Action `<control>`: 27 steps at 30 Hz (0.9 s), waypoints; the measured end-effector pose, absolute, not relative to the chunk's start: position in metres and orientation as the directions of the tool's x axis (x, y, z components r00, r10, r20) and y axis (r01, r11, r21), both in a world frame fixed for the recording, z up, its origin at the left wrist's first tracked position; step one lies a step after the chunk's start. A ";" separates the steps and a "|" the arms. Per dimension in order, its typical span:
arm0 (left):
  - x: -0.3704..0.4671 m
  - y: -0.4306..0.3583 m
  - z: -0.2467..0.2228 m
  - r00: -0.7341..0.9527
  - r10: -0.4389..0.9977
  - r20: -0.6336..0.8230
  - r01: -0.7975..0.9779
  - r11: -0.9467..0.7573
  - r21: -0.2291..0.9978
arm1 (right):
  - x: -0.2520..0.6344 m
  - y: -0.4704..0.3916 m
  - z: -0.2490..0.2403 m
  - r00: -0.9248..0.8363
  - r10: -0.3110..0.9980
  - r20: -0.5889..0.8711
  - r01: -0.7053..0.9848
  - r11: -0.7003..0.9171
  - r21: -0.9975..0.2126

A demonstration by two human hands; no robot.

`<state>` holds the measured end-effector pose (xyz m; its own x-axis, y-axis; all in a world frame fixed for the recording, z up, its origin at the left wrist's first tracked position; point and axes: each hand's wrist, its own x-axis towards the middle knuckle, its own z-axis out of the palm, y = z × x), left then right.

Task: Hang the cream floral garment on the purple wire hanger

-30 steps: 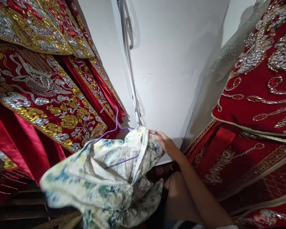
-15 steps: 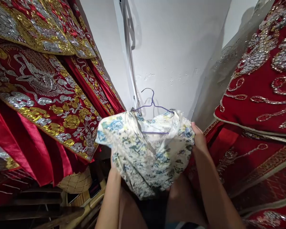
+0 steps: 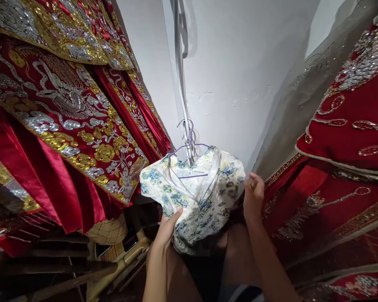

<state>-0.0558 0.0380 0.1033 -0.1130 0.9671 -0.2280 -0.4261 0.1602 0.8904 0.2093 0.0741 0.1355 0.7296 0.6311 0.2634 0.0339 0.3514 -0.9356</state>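
Observation:
A white short-sleeved blouse (image 3: 204, 201) with blue, green and yellow flowers hangs on a thin purple hanger (image 3: 202, 144) in front of me. The hanger's bare hook stands above the neckline, in line with a pale upright strip on the wall; whether they touch I cannot tell. My left hand (image 3: 168, 230) grips the blouse low on its left side, thumb on the front and fingers hidden behind the cloth. At the right sleeve's edge, the curled fingers of my right hand (image 3: 254, 197) appear to pinch the fabric.
Red garments with gold and silver sequins (image 3: 103, 142) hang close on the left. On the right are beaded red garments (image 3: 349, 126) and a sheer greyish cloth (image 3: 290, 100). A wooden chair-like frame (image 3: 126, 262) and a tan quilted item (image 3: 105, 230) sit low left.
The blouse and hanger have shifted slightly left against the wall, with the hook now over the upright strip. My left thumb has come onto the blouse's front; the right hand's fingers are more curled.

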 end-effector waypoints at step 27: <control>0.009 0.022 0.074 -0.174 0.930 0.324 0.171 -0.295 0.940 | 0.128 0.037 0.111 -0.271 0.962 -0.044 -0.006 -0.047 -0.999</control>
